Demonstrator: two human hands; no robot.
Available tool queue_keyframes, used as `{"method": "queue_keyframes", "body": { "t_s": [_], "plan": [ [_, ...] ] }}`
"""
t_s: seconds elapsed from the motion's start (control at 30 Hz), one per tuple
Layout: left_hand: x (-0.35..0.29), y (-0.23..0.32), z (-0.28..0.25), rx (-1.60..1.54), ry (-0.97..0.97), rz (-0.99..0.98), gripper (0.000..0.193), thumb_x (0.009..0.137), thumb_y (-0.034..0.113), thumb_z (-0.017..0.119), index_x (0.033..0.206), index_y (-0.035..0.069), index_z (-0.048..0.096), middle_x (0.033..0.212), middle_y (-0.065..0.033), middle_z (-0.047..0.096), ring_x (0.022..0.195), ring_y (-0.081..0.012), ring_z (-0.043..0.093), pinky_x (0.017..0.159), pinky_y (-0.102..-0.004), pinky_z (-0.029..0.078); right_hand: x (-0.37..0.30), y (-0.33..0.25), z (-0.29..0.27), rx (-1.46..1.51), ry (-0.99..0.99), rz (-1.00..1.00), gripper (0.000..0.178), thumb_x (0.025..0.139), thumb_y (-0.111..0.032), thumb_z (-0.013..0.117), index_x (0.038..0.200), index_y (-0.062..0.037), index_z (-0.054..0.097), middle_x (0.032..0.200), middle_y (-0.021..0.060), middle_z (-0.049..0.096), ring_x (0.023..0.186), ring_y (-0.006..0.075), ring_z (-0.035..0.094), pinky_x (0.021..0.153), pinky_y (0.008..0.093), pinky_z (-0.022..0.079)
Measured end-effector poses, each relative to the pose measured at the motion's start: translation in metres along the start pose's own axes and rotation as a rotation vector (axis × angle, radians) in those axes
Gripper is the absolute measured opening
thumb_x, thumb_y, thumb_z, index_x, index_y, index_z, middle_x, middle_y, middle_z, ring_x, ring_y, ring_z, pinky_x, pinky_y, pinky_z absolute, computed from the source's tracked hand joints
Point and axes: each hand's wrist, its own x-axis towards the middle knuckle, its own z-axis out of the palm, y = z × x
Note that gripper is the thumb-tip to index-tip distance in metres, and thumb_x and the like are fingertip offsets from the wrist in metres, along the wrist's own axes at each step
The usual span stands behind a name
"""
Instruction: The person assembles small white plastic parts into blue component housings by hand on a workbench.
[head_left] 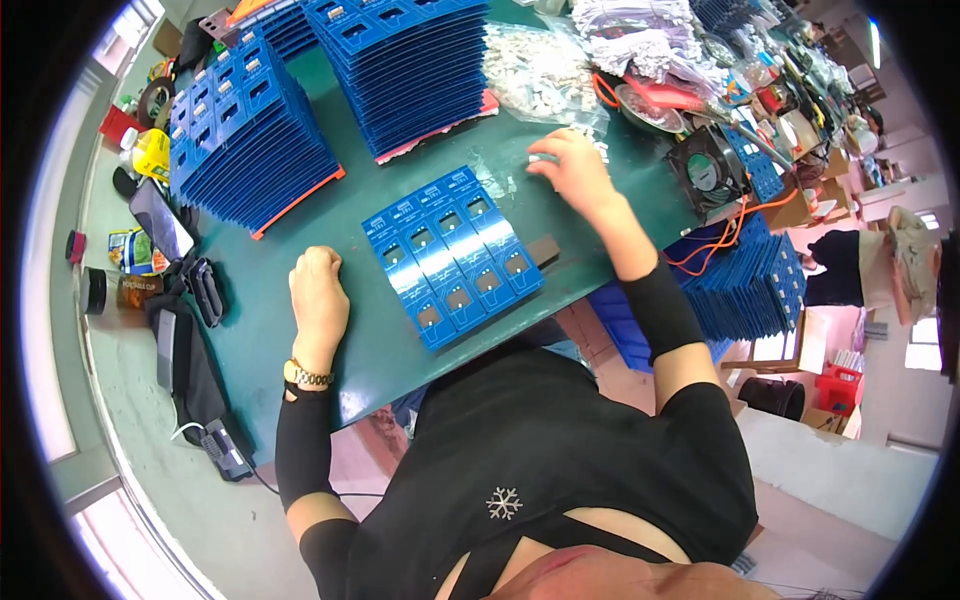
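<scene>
panel (455,258) flat on the green table (380,375), between both hands.
its blue face carries white print too small to read; the left hand (318,290) rests near it, fingers curled into a fist, while the right hand (577,170), past its far right side, has thumb and finger narrowed on a small white piece (543,158). farther left, a yellow bottle (151,155) wears a label and a lidded jar (137,291) bears printed lettering.

Blue circuit-board panel (456,256), green tabletop (385,372)
White printed markings (405,208) pattern the panel; the stacked circuit boards (415,95) are blue too. Black top (600,430) with a silver snowflake (504,503), gold wristwatch (308,377), yellow bottle (152,153), black fan (708,168) with green centre (703,177).
</scene>
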Motion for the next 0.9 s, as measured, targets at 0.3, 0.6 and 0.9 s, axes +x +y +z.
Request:
{"method": "queue_keyframes", "body": {
  "t_s": [0.3, 0.6, 0.9],
  "plan": [
    [0.012, -0.001, -0.001, -0.035, 0.059, 0.044, 0.017, 0.08, -0.006, 0.057, 0.094, 0.003, 0.051, 0.087, -0.0132, 0.056, 0.083, -0.0335, 0.054, 0.075, -0.0406, 0.042, 0.031, -0.008, 0.019, 0.274, -0.175, -0.141, 0.01, 0.079, -0.006, 0.072, 0.089, -0.0036, 0.072, 0.084, 0.009, 0.066, 0.077, 0.0227, 0.065, 0.068, 0.0315, 0.051],
    [0.014, -0.008, 0.001, -0.16, 0.079, -0.16, 0.009, 0.081, -0.002, 0.062, 0.087, 0.003, 0.056, 0.081, -0.0114, 0.058, 0.076, -0.0302, 0.058, 0.072, -0.0389, 0.046, 0.067, -0.118, 0.096, 0.512, -0.546, -0.215, 0.011, 0.083, -0.008, 0.068, 0.092, -0.0034, 0.071, 0.084, 0.0099, 0.067, 0.078, 0.0238, 0.064, 0.07, 0.0321, 0.051],
    [0.011, -0.014, -0.006, -0.193, 0.111, -0.114, 0.018, 0.081, 0.002, 0.068, 0.098, 0.007, 0.069, 0.082, -0.0073, 0.061, 0.078, -0.0252, 0.061, 0.071, -0.0346, 0.048, 0.071, -0.137, 0.113, 0.449, -0.568, -0.283, 0.01, 0.084, -0.008, 0.066, 0.092, -0.0023, 0.07, 0.086, 0.0105, 0.065, 0.08, 0.0267, 0.063, 0.072, 0.0338, 0.051]
  ]
}}
